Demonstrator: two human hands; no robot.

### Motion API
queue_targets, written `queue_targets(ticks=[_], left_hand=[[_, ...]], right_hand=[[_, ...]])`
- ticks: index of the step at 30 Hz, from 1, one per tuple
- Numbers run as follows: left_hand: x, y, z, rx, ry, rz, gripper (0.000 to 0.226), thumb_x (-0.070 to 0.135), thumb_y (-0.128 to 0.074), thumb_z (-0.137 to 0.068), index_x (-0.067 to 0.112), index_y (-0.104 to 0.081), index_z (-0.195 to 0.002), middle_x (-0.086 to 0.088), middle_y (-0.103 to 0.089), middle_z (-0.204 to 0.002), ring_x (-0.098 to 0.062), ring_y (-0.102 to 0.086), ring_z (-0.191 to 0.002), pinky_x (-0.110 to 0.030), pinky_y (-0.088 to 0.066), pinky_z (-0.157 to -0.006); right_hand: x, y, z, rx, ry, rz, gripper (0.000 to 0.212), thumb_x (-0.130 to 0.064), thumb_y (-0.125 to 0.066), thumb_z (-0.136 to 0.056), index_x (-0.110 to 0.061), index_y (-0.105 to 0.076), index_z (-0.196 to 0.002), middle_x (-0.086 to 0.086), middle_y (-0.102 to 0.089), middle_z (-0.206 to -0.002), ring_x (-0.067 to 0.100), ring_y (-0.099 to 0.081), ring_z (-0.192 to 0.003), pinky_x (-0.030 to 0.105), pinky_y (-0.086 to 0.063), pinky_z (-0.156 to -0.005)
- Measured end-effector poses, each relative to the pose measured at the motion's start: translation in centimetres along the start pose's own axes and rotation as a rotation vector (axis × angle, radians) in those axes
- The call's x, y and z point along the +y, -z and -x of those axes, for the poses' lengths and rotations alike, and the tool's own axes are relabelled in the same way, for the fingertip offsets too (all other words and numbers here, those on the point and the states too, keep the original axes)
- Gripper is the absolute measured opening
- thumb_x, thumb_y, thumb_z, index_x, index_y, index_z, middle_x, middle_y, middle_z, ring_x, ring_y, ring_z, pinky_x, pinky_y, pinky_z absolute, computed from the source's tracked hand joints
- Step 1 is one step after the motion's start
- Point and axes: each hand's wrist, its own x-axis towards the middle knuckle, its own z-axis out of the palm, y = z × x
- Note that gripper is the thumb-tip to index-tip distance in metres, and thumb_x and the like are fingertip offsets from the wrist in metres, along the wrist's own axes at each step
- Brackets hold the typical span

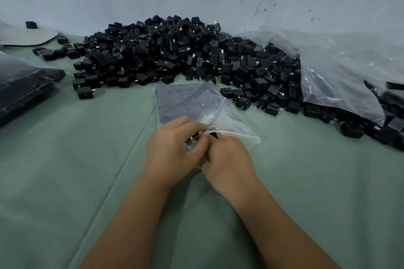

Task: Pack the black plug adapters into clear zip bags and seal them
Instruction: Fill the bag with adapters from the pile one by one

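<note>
Between your curled fingers (197, 145), your left hand (172, 150) and right hand (227, 159) pinch the clear zip bag (196, 102) at its near edge, flat on the green counter (65, 159). Beyond it sits the heap of black plug adapters (166, 50).

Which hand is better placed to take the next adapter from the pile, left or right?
Probably the right hand. Both hands grip the clear zip bag at its mouth, but loose adapters lie closest on the right side of the bag. The left hand seems to hold an adapter already.
</note>
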Motion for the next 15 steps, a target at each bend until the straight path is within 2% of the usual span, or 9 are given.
queue_targets(ticks=[5, 7, 10, 12, 15], left_hand=[[0.1, -0.1, 0.0, -0.015, 0.025, -0.021, 0.014, 0.021, -0.065, -0.082, 0.016, -0.077, -0.086, 0.004, -0.067, -0.078, -0.019, -0.063, -0.071, -0.04, -0.052, -0.062], [0.2, -0.1, 0.1, -0.027, 0.015, -0.032, 0.013, 0.02, -0.065, -0.081, 0.016, -0.076, -0.085, 0.003, -0.066, -0.077, -0.02, -0.063, -0.07, -0.04, -0.052, -0.06], [0.4, -0.1, 0.1, -0.054, -0.017, -0.043, 0.021, 0.028, -0.058, -0.083, 0.018, -0.077, -0.084, 0.004, -0.065, -0.075, -0.019, -0.063, -0.069, -0.039, -0.051, -0.058], [0.4, -0.1, 0.1, -0.056, -0.024, -0.034, 0.028, 0.032, -0.053, -0.082, 0.019, -0.076, -0.085, 0.005, -0.065, -0.076, -0.019, -0.063, -0.069, -0.038, -0.051, -0.058], [0.4, -0.2, 0.1, -0.053, -0.027, -0.035, 0.028, 0.033, -0.052, -0.082, 0.018, -0.076, -0.084, 0.005, -0.064, -0.075, -0.019, -0.062, -0.068, -0.037, -0.051, -0.057]], right_hand=[[0.2, -0.2, 0.5, 0.08, -0.013, -0.021, 0.021, -0.029, -0.052, -0.085, -0.024, -0.065, -0.101, -0.001, -0.067, -0.095, 0.024, -0.058, -0.097, 0.03, -0.044, -0.079], [-0.1, 0.0, 0.4, 0.085, 0.005, -0.002, 0.023, -0.029, -0.047, -0.084, -0.022, -0.065, -0.096, 0.0, -0.068, -0.089, 0.024, -0.06, -0.09, 0.033, -0.046, -0.076], [-0.3, -0.4, -0.4, -0.042, 0.078, 0.232, 0.021, -0.019, -0.037, -0.091, -0.019, -0.057, -0.097, 0.002, -0.065, -0.096, 0.023, -0.059, -0.091, 0.03, -0.035, -0.072], [-0.4, -0.1, -1.3, -0.133, 0.049, 0.264, 0.022, -0.02, -0.037, -0.095, -0.019, -0.057, -0.103, 0.002, -0.063, -0.106, 0.022, -0.058, -0.099, 0.028, -0.032, -0.075], [-0.5, 0.7, -3.1, -0.441, -0.001, 0.267, 0.029, -0.031, -0.042, -0.095, -0.019, -0.056, -0.118, 0.002, -0.057, -0.125, 0.022, -0.051, -0.12, 0.031, -0.035, -0.096]])
